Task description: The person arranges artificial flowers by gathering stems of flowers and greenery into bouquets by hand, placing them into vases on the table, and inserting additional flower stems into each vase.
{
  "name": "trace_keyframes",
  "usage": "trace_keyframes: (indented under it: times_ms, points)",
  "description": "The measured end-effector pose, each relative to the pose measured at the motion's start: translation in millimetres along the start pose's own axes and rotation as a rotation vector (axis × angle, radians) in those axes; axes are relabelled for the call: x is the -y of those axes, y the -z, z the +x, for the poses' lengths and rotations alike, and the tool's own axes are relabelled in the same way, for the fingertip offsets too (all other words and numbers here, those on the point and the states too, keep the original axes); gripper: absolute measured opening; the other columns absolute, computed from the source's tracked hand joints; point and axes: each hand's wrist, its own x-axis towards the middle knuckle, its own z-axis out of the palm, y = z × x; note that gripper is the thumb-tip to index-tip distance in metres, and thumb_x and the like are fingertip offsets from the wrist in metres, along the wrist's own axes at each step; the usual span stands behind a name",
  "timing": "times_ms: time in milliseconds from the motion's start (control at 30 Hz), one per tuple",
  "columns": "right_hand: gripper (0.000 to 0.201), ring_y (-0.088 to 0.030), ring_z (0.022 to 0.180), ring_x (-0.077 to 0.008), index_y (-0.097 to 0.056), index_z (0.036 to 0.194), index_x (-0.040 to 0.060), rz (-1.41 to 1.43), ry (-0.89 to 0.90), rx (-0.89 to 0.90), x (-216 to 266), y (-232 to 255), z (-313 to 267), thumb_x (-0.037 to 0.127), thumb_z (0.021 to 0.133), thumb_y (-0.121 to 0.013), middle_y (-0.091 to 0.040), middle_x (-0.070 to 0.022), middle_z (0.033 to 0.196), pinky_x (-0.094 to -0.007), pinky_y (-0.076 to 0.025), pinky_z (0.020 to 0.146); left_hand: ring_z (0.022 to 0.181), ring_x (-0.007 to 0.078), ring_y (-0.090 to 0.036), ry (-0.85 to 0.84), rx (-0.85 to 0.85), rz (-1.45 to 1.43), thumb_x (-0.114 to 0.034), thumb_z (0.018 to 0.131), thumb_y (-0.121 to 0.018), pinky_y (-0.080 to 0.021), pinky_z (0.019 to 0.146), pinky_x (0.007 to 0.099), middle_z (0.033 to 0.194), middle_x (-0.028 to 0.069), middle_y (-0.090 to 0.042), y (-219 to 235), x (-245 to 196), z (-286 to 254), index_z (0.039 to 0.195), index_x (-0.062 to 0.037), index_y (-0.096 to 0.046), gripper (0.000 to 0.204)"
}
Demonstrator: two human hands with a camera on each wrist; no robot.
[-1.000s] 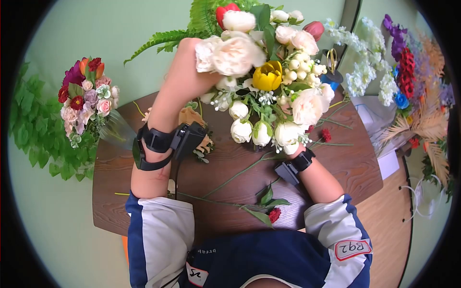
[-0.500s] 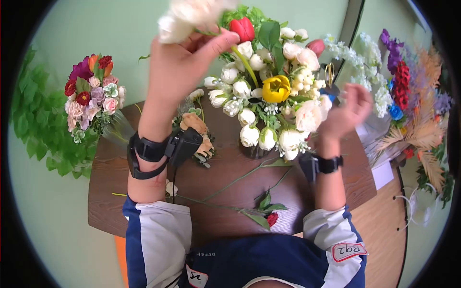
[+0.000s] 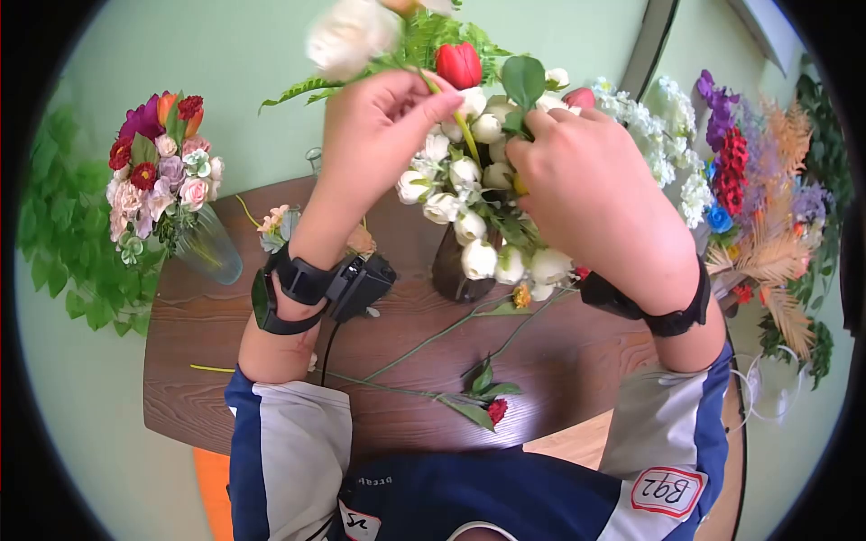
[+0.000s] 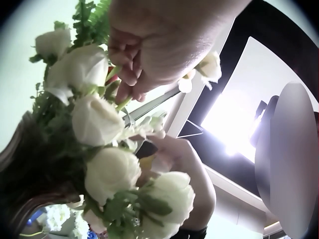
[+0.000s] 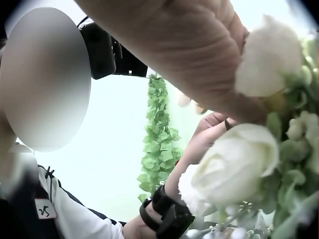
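Note:
In the head view my left hand (image 3: pixel 383 122) pinches the stem (image 3: pixel 466 135) of a large white flower (image 3: pixel 352 38), whose head is up at the top edge. The stem slants down in front of the bouquet of white roses (image 3: pixel 442 207). That bouquet stands in a dark brown vase (image 3: pixel 460 266). My right hand (image 3: pixel 586 171) reaches into the bouquet's right side, fingers curled on a yellow tulip (image 3: pixel 520 185) that they mostly hide. In the left wrist view yellow petals (image 4: pixel 147 162) show between the right hand's fingers. A red tulip (image 3: pixel 458 65) rises behind the hands.
On the brown table (image 3: pixel 298 397) lie loose green stems and a small red flower (image 3: pixel 496 410). A glass vase (image 3: pixel 212 248) with a mixed bouquet (image 3: pixel 162 171) leans at left. Peach flowers (image 3: pixel 361 242) lie beside the left wrist. More colourful flowers (image 3: pixel 740 162) fill the right side.
My right hand has moved from beside the bouquet leftward into it, onto the yellow tulip. My left hand, having lifted the white flower up from the bouquet earlier, has shifted slightly right.

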Motion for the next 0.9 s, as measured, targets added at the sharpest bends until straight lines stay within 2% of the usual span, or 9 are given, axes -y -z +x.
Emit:
trace_keyframes:
  times_ms: [133,200,267,333,400,500,633,867,900]
  points:
    - [0.009,-0.060,0.066,-0.0263,-0.060,0.069,0.0010,-0.017,0.034,0.071,-5.7,9.3,8.3,0.001,0.061,-0.061,-0.057,-0.0122,0.070,-0.0350,-0.048,0.058,0.051,0.0013,-0.047,-0.068,-0.108,-0.115,-0.013,0.083,-0.066,-0.036,0.045,0.0164,0.068,0.0012,-0.064,3.5,-8.5,2.0,0.083,0.0005,-0.065,0.014]
    - [0.007,-0.061,0.066,-0.0282,-0.059,0.066,-0.0003,0.006,0.199,0.011,-11.3,10.3,12.7,-0.001,0.059,-0.057,-0.058,-0.0137,0.067,-0.0356,-0.048,0.056,0.051,0.0016,-0.047,-0.072,-0.105,-0.141,-0.013,0.084,-0.065,-0.037,0.045,0.0165,0.067,0.0017,-0.064,3.1,-8.5,-0.9,0.082,0.0012,-0.064,0.014]
    - [0.009,-0.060,0.067,-0.0297,-0.060,0.067,0.0006,0.093,0.222,0.021,-16.8,18.5,17.1,0.000,0.058,-0.059,-0.058,-0.0135,0.068,-0.0362,-0.049,0.059,0.051,0.0018,-0.048,-0.079,-0.086,-0.155,-0.014,0.083,-0.066,-0.038,0.046,0.0164,0.068,0.0016,-0.064,3.2,-7.4,-3.9,0.082,0.0001,-0.064,0.015]
    - [0.011,-0.060,0.068,-0.0302,-0.060,0.068,0.0020,0.061,0.278,0.155,-20.5,20.6,25.3,0.002,0.057,-0.061,-0.058,-0.0122,0.066,-0.0377,-0.048,0.062,0.053,0.0017,-0.047,-0.044,-0.045,-0.106,-0.012,0.085,-0.063,-0.037,0.047,0.0161,0.070,0.0011,-0.063,2.3,-8.3,-8.1,0.085,0.0006,-0.063,0.013]
    - [0.014,-0.059,0.069,-0.0299,-0.061,0.070,0.0047,0.045,0.262,0.173,-20.6,18.7,27.5,0.003,0.056,-0.063,-0.058,-0.0105,0.069,-0.0389,-0.047,0.064,0.054,0.0017,-0.046,-0.008,-0.007,-0.057,-0.010,0.087,-0.061,-0.036,0.048,0.0159,0.071,0.0005,-0.062,0.7,-9.1,-11.2,0.089,0.0012,-0.062,0.012]
    - [0.016,-0.059,0.071,-0.0287,-0.062,0.072,0.0079,0.019,0.279,0.079,-25.2,18.9,29.6,0.003,0.057,-0.063,-0.057,-0.0070,0.072,-0.0390,-0.046,0.063,0.051,0.0014,-0.049,-0.065,0.014,0.139,-0.014,0.084,-0.064,-0.039,0.047,0.0164,0.066,-0.0001,-0.063,-3.4,-4.8,-11.9,0.082,-0.0013,-0.061,0.013]
    - [0.014,-0.058,0.070,-0.0284,-0.061,0.072,0.0063,0.185,0.280,0.100,-23.3,30.8,30.8,0.001,0.058,-0.063,-0.056,-0.0076,0.073,-0.0378,-0.046,0.062,0.050,0.0017,-0.048,-0.068,0.028,0.138,-0.016,0.084,-0.065,-0.038,0.046,0.0171,0.063,-0.0002,-0.061,-13.3,6.7,-20.0,0.074,-0.0016,-0.057,0.019]
    - [0.018,-0.055,0.066,-0.0280,-0.063,0.074,0.0055,0.345,0.306,0.115,-38.8,22.9,36.2,-0.002,0.058,-0.065,-0.054,-0.0082,0.072,-0.0339,-0.045,0.060,0.053,0.0033,-0.049,-0.156,-0.009,0.180,-0.020,0.083,-0.066,-0.039,0.049,0.0203,0.061,-0.0011,-0.058,-15.2,11.3,-17.1,0.077,-0.0004,-0.060,0.021]
    - [0.017,-0.053,0.064,-0.0272,-0.061,0.073,0.0037,0.397,0.304,0.120,-41.9,20.3,36.4,-0.004,0.058,-0.063,-0.052,-0.0078,0.071,-0.0332,-0.043,0.058,0.045,0.0162,-0.051,-0.186,-0.063,0.093,-0.018,0.079,-0.067,-0.038,0.046,0.0286,0.053,0.0096,-0.054,-18.6,12.6,-14.8,0.072,0.0018,-0.058,0.023]
